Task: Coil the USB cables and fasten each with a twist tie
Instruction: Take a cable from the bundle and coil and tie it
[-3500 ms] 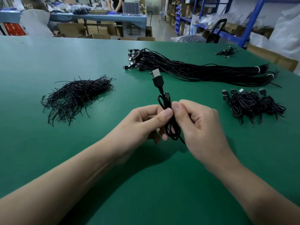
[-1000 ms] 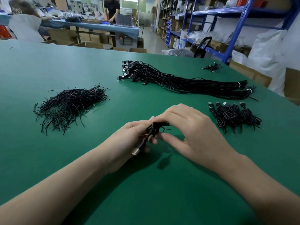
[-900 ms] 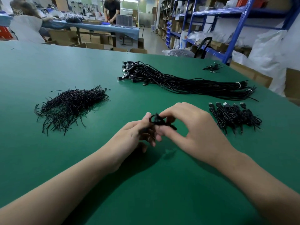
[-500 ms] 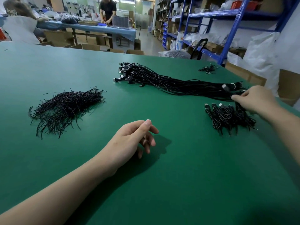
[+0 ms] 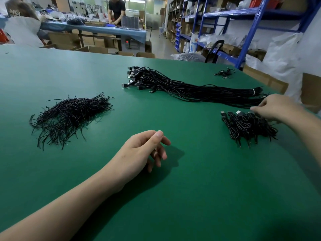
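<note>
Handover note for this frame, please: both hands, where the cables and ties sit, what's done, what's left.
Left hand: empty, fingers loosely curled, above the green table.
Right hand: at the far edge of the coiled-cable pile; whether it has a grip on anything is unclear.
Twist ties: loose heap on the left.
Uncoiled cables: long bundle further back.
Done: one small pile coiled.
Left: the whole long bundle.

Clerk: Surface?
Inspector: Green table (image 5: 191, 197).
Clerk: Left side?
Inspector: One loose heap of black ties (image 5: 69, 117).
Clerk: Centre?
Inspector: Towards the far side, a long bundle of straight cables (image 5: 191, 89), with plugs at its left end and a white band at its right.
Clerk: Right?
Inspector: Pile of coils (image 5: 246, 126) just beside the banded end. Small cluster (image 5: 225, 73) near the far edge.
</note>
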Demonstrator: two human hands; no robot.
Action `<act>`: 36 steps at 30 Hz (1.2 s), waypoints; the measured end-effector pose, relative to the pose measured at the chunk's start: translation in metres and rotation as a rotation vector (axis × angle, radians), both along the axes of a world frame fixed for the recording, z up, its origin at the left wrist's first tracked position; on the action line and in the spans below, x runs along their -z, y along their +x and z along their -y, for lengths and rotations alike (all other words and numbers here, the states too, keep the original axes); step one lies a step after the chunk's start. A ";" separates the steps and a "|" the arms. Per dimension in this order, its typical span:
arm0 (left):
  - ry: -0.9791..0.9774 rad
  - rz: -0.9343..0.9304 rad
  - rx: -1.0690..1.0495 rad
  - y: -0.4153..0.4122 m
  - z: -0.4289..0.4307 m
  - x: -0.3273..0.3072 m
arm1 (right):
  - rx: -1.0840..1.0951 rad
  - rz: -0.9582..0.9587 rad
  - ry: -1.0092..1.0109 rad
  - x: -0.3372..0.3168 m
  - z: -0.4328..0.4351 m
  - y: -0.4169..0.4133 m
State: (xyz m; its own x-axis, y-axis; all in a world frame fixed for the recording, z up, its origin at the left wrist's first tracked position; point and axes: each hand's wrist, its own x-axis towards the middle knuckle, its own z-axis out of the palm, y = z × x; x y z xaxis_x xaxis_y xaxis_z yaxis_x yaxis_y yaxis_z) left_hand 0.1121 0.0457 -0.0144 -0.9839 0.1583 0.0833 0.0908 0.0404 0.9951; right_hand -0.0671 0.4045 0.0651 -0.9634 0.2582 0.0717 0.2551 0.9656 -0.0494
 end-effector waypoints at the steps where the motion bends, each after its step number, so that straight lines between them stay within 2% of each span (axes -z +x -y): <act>1: -0.001 -0.001 0.002 0.000 0.000 0.000 | -0.029 -0.063 0.031 -0.002 0.003 0.000; 4: 0.001 -0.003 0.004 0.000 -0.001 0.000 | -0.158 -0.284 0.033 -0.005 0.020 0.003; 6: 0.002 -0.001 0.000 0.000 -0.001 -0.001 | -0.299 -0.339 0.015 -0.004 0.038 0.003; 9: -0.001 -0.005 0.001 -0.001 -0.001 0.000 | -0.446 -0.306 0.015 0.001 0.070 -0.004; 15: -0.026 -0.018 0.007 -0.001 -0.003 0.000 | -0.580 -0.078 -0.073 0.027 0.139 -0.031; 19: -0.054 -0.020 0.009 -0.003 -0.003 0.002 | -0.574 0.046 -0.113 0.042 0.175 -0.055; 24: -0.072 -0.025 0.014 -0.003 -0.002 0.003 | -0.536 0.095 -0.176 0.057 0.205 -0.081; 29: -0.060 -0.013 0.025 -0.004 -0.001 0.004 | -0.514 -0.073 -0.182 0.064 0.216 -0.094; 36: -0.068 -0.003 0.039 -0.004 -0.002 0.003 | -0.506 -0.217 -0.579 0.065 0.206 -0.097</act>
State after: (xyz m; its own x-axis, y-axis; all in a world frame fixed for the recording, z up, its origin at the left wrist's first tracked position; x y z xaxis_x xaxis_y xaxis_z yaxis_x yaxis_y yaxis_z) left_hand 0.1082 0.0474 -0.0175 -0.9765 0.2023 0.0738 0.0965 0.1045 0.9898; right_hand -0.1642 0.1981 0.0000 -0.9535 -0.1528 0.2597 -0.2800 0.7675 -0.5767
